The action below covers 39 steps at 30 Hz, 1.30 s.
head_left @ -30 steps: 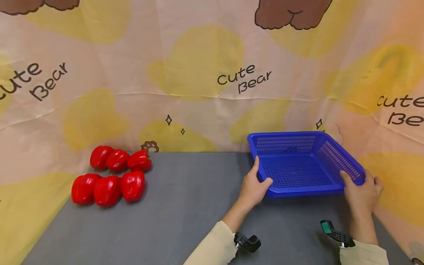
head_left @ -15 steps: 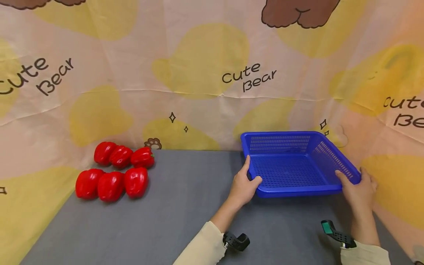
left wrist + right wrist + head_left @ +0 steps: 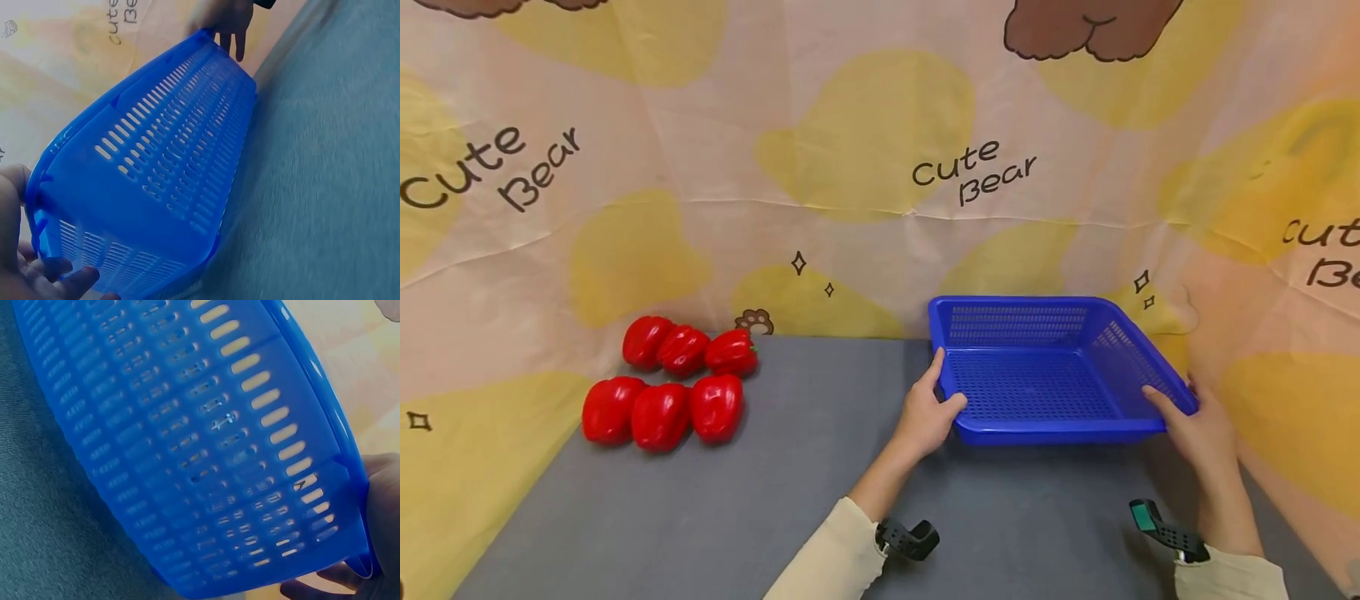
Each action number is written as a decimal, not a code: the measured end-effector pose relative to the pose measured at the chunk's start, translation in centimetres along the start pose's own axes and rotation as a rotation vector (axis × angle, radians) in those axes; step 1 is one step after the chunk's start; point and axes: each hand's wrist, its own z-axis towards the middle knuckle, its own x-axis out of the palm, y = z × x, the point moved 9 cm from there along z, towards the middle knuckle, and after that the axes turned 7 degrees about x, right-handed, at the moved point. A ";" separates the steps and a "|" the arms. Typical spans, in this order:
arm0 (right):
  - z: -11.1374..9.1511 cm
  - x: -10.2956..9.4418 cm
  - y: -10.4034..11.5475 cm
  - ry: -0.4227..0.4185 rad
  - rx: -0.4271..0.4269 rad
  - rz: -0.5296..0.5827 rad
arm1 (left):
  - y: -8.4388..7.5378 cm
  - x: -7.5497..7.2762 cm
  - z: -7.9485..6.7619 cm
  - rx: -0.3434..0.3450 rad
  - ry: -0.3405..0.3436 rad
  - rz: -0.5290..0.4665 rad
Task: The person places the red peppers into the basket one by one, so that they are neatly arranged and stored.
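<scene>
A blue plastic basket (image 3: 1060,432) with slotted walls and nothing in it is held between both hands at the right of the head view. My left hand (image 3: 922,417) grips its left rim near the front corner, thumb over the edge. At the opposite front corner, my right hand (image 3: 1206,429) holds the rim with the thumb inside. The left wrist view shows curled fingertips (image 3: 78,281) below the rim against the outer wall. In the right wrist view the basket's wall (image 3: 187,550) fills most of the picture, with fingers partly hidden behind the corner.
Several red bell peppers (image 3: 660,417) lie in two rows at the left of the grey tabletop (image 3: 820,450). A patterned cloth (image 3: 865,167) with printed words hangs behind the table and down its sides. Each wrist wears a black strap (image 3: 910,540).
Both hands have carried the basket leftward, towards the peppers. The grip on its rim looks the same. The head view has turned slightly, so the backdrop and peppers appear further right.
</scene>
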 end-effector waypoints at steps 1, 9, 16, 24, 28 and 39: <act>0.0 0.2 0.3 0.008 -0.019 -0.016 | 0.0 -0.3 0.0 0.004 0.001 0.000; 0.1 2.5 1.4 0.152 -0.061 -0.104 | 0.8 -3.2 -0.2 0.011 -0.002 -0.032; -1.0 4.6 2.7 0.247 -0.107 -0.099 | 1.6 -6.0 -0.3 0.026 -0.004 -0.040; -2.4 6.6 4.6 0.284 -0.159 -0.077 | 2.5 -9.1 -0.8 0.026 -0.025 -0.037; -3.2 7.6 5.5 0.309 -0.200 -0.021 | 2.6 -11.1 -1.1 0.032 -0.044 -0.019; -5.6 11.6 8.3 0.364 -0.251 0.096 | 3.5 -17.0 -2.0 -0.006 -0.060 0.059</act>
